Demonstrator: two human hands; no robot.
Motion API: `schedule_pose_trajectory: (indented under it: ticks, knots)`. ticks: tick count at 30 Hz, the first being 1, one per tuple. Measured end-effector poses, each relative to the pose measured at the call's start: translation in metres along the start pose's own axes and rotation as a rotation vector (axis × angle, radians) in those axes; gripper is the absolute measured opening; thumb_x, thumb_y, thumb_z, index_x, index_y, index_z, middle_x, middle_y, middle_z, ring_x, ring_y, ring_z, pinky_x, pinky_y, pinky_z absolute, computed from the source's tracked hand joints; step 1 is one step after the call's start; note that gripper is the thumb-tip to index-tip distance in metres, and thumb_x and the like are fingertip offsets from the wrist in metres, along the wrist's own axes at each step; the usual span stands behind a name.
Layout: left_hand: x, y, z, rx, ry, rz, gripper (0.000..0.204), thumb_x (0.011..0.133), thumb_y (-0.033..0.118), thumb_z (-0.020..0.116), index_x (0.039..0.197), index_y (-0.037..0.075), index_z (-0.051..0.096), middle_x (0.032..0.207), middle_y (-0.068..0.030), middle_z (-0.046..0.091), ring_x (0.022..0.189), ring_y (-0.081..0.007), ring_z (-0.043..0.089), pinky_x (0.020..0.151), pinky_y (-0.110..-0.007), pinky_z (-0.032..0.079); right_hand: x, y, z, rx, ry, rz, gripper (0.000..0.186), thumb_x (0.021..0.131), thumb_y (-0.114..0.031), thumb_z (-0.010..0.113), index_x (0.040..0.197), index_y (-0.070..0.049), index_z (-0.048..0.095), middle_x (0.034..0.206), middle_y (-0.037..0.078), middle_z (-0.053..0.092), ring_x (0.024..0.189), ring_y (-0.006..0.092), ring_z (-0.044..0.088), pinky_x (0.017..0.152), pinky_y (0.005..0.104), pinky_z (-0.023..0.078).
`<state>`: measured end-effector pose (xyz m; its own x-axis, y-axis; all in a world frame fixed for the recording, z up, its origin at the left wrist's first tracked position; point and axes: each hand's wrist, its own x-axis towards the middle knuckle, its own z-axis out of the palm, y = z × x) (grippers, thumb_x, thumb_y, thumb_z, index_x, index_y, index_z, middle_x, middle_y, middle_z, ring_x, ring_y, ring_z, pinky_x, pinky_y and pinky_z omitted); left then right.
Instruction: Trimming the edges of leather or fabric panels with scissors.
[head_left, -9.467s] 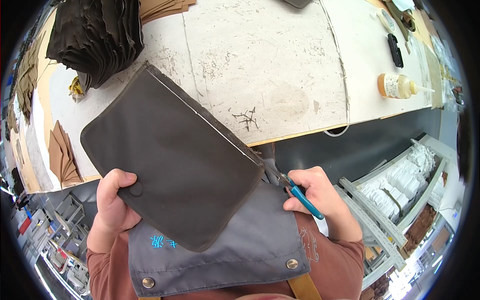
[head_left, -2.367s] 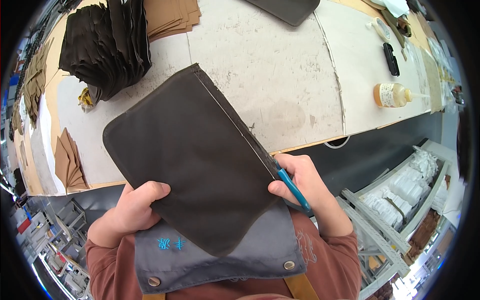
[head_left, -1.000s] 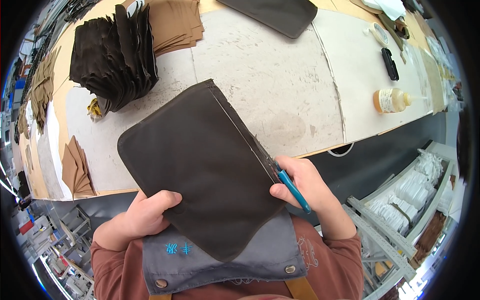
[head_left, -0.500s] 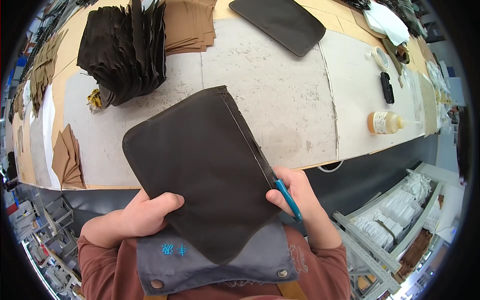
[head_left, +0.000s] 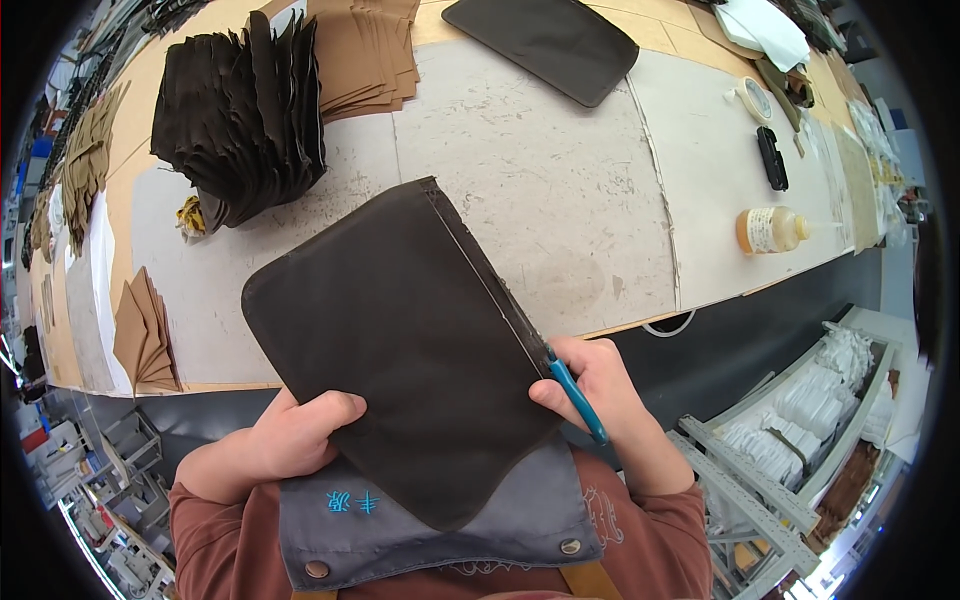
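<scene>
A dark brown, flat leather-like piece [head_left: 390, 310] with rounded corners is held tilted in front of my apron. Along its right edge runs a raw-edged strip with a thin pale line. My left hand [head_left: 305, 430] pinches the lower left side, thumb on top and fingers hidden underneath. At the lower right edge, my right hand [head_left: 595, 385] is closed with its thumb on the piece. A slim tool with a curved teal handle [head_left: 577, 402] is also in that hand; its kind cannot be made out, its working end being hidden by the piece and fingers.
Across the worktable [head_left: 530, 200] stand a thick stack of dark pieces [head_left: 235, 120], brown sheets [head_left: 365, 55] and another dark flat piece [head_left: 545, 45]. To the right lie a tape roll [head_left: 755, 98], a black tool [head_left: 772, 158] and a bottle [head_left: 770, 231]. A metal rack [head_left: 790, 480] stands at lower right.
The whole view has shifted slightly, so the table's things sit a little differently in it. Both hands keep the same grip on the dark piece, and the teal handle has barely moved.
</scene>
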<state>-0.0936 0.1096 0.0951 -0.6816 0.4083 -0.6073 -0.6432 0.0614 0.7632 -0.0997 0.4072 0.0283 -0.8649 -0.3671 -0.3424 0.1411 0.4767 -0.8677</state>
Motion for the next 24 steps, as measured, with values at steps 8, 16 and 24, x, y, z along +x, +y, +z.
schedule_pose_trajectory:
  ticks: [8, 16, 24]
  knots:
    - [0.0, 0.003, 0.0, -0.037, 0.02, -0.088, 0.039, 0.084, -0.002, 0.038, 0.12, -0.009, 0.052, 0.122, -0.0148, 0.058, 0.111, -0.0219, 0.056, 0.097, -0.032, 0.044, -0.001, -0.002, 0.0, 0.015, 0.01, 0.021, 0.056, 0.075, -0.051, 0.074, 0.063, -0.002, 0.048, 0.052, 0.008, 0.042, 0.049, 0.0197, 0.039, 0.049, 0.0299, 0.038]
    - [0.0, 0.003, 0.0, -0.217, 0.059, -0.154, 0.043, 0.083, 0.0, 0.038, 0.123, -0.01, 0.048, 0.121, -0.0171, 0.058, 0.112, -0.0255, 0.056, 0.098, -0.035, 0.044, 0.0, -0.006, -0.001, 0.002, 0.009, 0.018, 0.055, 0.076, -0.049, 0.074, 0.063, -0.002, 0.048, 0.052, 0.008, 0.043, 0.048, 0.0207, 0.04, 0.049, 0.0304, 0.039]
    - [0.002, 0.002, -0.001, -0.107, 0.055, -0.166, 0.044, 0.083, 0.0, 0.038, 0.126, -0.008, 0.046, 0.126, -0.0176, 0.054, 0.116, -0.026, 0.053, 0.1, -0.036, 0.043, 0.005, -0.01, -0.004, -0.028, 0.003, -0.008, 0.052, 0.078, -0.048, 0.072, 0.065, -0.002, 0.05, 0.053, 0.008, 0.044, 0.049, 0.0227, 0.045, 0.05, 0.0324, 0.04]
